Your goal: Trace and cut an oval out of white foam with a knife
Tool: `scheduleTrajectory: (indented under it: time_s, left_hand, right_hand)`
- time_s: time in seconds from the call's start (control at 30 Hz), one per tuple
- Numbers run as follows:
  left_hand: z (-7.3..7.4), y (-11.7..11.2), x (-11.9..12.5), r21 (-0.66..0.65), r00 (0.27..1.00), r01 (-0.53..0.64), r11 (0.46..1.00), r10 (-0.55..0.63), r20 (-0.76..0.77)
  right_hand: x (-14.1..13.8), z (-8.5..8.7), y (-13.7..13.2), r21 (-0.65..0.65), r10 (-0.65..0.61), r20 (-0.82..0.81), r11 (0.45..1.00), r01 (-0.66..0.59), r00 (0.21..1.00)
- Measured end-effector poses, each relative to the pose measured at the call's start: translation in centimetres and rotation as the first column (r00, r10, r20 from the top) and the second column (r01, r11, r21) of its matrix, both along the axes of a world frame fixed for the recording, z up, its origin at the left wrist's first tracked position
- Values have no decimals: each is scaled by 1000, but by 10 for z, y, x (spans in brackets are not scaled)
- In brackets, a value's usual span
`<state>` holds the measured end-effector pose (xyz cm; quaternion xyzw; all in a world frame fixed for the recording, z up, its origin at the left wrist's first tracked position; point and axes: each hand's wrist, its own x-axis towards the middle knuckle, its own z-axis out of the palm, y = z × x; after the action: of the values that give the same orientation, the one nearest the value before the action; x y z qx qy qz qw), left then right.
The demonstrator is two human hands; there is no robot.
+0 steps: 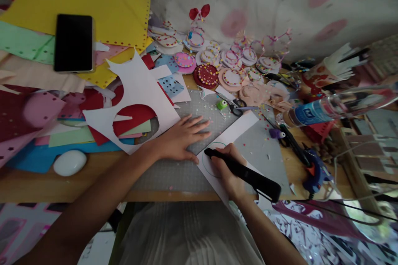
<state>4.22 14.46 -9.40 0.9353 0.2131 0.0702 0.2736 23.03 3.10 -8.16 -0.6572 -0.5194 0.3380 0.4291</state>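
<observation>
My right hand (229, 170) is closed around a long, thick black tool (253, 177), whose exact kind I cannot make out. The tool's front end rests over a thin drawn circle on a white paper piece (203, 168). My left hand (186, 138) lies flat with fingers spread on the grey cutting mat (183, 176). Its thumb tip meets the left edge of that paper. Just left of this hand is a larger white sheet (137, 83) with a round hole cut out. A paper strip (239, 126) lies beyond my right hand.
Scissors (236, 107) and a small green figure (222, 104) lie on the mat. Decorated mini hats (207, 75) crowd the back. At right are a plastic bottle (311, 112) and a blue glue gun (317, 172). Coloured sheets, a phone (74, 43) and a white egg-shaped object (70, 162) occupy the left.
</observation>
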Motion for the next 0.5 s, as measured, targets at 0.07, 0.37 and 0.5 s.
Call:
scheduleTrajectory:
  time_s: [0.07, 0.37, 0.5]
  left_hand:
    - [-1, 0, 0, 10, 1000, 2, 1000, -3, 4]
    - [-2, 0, -1, 7, 999, -1, 1000, 1, 46]
    - [-2, -1, -2, 0, 998, -4, 1000, 4, 62]
  right_hand:
    - [0, 1, 1, 3, 4, 2, 1000, -4, 1000]
    - [-1, -1, 0, -9, -37, -122, 999, 36, 992]
    - [2, -8, -5, 6, -148, -300, 988, 157, 942]
